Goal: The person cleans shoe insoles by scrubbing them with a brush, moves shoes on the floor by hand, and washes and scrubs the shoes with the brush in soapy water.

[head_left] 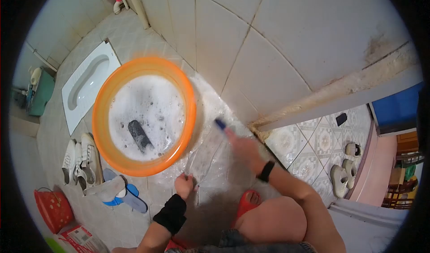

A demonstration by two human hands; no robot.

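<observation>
My right hand (244, 150), blurred by motion, grips a dark blue brush-like object (220, 124) over the wet, sudsy floor. My left hand (183, 186) is low and closed, its fingers pressed on the near end of a pale, wet, flat piece (200, 161) that looks like an insole; its outline is hard to separate from the suds. Beside both hands stands an orange basin (191, 114) full of foamy water. A dark, flat, sole-shaped thing (140, 136) lies partly sunk in the foam.
White sneakers (89, 159) and blue slippers (132, 197) stand left of the basin. A squat toilet (87, 85) lies behind it. A red bucket (53, 210) is at far left. The tiled wall (277, 69) rises close on the right. More shoes (340, 179) lie beyond the doorway.
</observation>
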